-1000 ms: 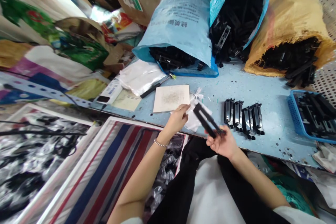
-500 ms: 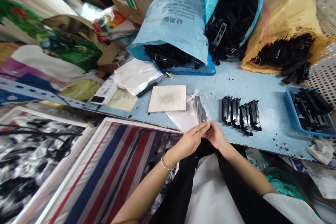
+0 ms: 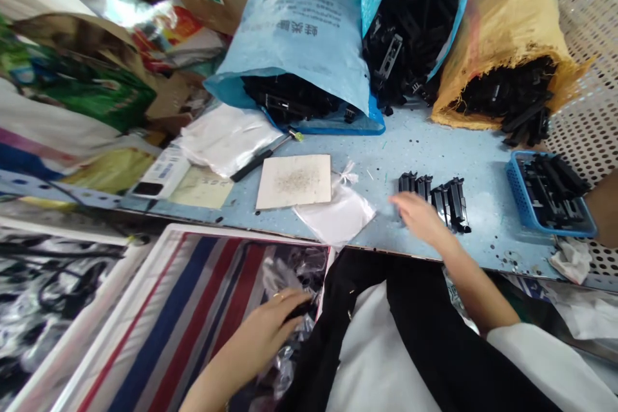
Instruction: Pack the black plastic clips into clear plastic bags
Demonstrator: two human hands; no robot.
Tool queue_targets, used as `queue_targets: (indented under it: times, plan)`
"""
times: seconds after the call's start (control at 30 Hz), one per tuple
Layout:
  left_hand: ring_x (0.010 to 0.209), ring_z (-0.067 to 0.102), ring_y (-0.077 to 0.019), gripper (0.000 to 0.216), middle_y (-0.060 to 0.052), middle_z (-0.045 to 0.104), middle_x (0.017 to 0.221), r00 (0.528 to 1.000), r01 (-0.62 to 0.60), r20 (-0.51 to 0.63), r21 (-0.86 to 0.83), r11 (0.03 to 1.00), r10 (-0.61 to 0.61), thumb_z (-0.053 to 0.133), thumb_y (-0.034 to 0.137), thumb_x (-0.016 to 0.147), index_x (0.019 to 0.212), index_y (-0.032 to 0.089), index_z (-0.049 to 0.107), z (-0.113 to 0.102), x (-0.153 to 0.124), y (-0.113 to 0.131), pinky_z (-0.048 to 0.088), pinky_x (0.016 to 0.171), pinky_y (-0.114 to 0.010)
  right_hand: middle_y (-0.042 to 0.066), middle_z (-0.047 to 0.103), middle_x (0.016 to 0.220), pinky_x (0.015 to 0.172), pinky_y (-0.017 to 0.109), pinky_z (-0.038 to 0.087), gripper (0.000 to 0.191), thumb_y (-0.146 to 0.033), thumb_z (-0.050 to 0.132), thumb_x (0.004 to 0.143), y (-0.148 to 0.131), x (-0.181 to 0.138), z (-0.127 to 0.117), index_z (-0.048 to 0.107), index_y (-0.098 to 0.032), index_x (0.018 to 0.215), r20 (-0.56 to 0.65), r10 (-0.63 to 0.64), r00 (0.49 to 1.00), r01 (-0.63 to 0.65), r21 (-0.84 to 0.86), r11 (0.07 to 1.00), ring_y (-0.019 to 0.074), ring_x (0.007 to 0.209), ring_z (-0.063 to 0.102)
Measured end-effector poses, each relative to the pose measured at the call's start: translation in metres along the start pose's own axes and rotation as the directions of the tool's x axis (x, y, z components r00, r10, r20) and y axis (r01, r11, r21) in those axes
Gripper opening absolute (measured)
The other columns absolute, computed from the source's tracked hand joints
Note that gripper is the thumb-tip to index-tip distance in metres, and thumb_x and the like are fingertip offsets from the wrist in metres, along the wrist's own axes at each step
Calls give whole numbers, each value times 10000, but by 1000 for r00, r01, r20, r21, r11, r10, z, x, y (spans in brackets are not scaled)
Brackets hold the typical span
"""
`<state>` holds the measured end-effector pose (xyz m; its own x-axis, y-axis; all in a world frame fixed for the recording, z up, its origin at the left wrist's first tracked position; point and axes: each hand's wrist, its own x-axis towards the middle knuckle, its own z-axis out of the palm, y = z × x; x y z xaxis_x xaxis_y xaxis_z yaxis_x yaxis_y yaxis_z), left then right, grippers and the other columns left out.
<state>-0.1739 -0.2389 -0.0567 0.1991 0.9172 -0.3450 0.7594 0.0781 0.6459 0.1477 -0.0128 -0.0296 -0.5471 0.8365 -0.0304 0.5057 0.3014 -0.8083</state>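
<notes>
My left hand (image 3: pixel 282 312) is low over the striped bin, fingers curled around a black plastic part in a clear bag (image 3: pixel 280 277); the part itself is mostly hidden and blurred. Beneath it lie several bagged parts (image 3: pixel 284 367). Over the table, my right hand (image 3: pixel 418 215) stretches its fingers toward the left end of a row of black plastic parts (image 3: pixel 456 199) and covers some of them. Nothing shows in its grasp. Left of that hand, a flat clear plastic bag (image 3: pixel 338 212) lies partly under a square cardboard piece (image 3: pixel 294 181).
Blue sack (image 3: pixel 309 32) and yellow sack (image 3: pixel 512 26) spill black parts at the back. A blue basket (image 3: pixel 519 196) of parts stands at right, with another person's arm (image 3: pixel 606 206) beside it. A black-handled tool (image 3: pixel 253 164) and stacked plastic bags (image 3: pixel 226 135) lie left.
My hands were together at the table edge on a bagged black part. The left has moved down-left over the bin with it; the right has moved to the row of parts.
</notes>
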Motion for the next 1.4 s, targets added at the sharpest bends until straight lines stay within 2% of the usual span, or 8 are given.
queue_targets:
  times: [0.1,0.3,0.43,0.63,0.8,1.0,1.23,1.4]
  plan:
    - [1056,709,-253,321,-38,769,1049,899,368,195,151,917,-393,606,109,735,975,256,762,43,22,-41,522,940,-321,129,525,1467,1115,609,298,447,-10,447,873,32,40,-27,717,-201,1174,-65,-34,997,4,-417,909,367,1421,362]
    - [880,732,-276,142,-58,752,830,870,457,98,204,866,-483,615,133,776,831,223,710,71,61,-42,518,767,-321,67,618,1386,1044,485,409,370,-37,502,881,45,82,-37,751,-265,1032,238,-193,952,289,-486,825,286,1292,534]
    - [989,677,-248,283,-97,727,1015,948,256,-230,150,955,-218,418,336,991,1065,226,669,44,83,2,490,890,-355,44,690,1239,949,403,461,278,-171,592,890,25,71,-56,723,-289,1104,102,-178,979,204,-395,896,252,1061,643]
    - [987,620,-291,165,-159,691,1062,858,-142,-447,263,954,251,558,163,893,980,169,698,20,157,42,490,878,-434,5,702,787,650,312,505,274,-346,660,858,11,37,-42,719,-216,1093,-79,66,995,-48,213,976,178,663,615]
    - [643,569,-161,210,-5,610,656,925,-56,-367,-382,922,-96,702,319,779,655,181,603,-6,180,23,456,643,-289,36,729,805,562,293,512,295,-419,732,805,13,4,-1,736,-183,982,69,291,954,-235,773,589,179,624,670]
    - [597,551,-128,304,0,644,644,971,51,-118,-748,662,-208,761,433,667,751,149,690,-11,180,16,437,619,-263,110,759,883,790,391,573,270,-391,770,773,-9,5,45,725,-149,883,231,233,945,-279,940,199,270,890,729]
    - [885,644,-216,91,-83,714,903,853,-181,-520,-213,960,45,566,184,845,788,178,637,-17,162,32,525,856,-385,-19,712,709,811,314,559,167,-353,781,727,-10,34,102,699,-212,762,37,396,918,-157,949,275,195,831,697]
    - [1117,611,-266,379,-166,667,1211,864,-178,-440,189,966,246,434,7,814,1066,127,691,-29,158,34,490,1013,-446,22,723,739,680,313,576,261,-422,760,761,2,-7,74,719,-189,869,219,343,914,-293,939,181,207,763,709]
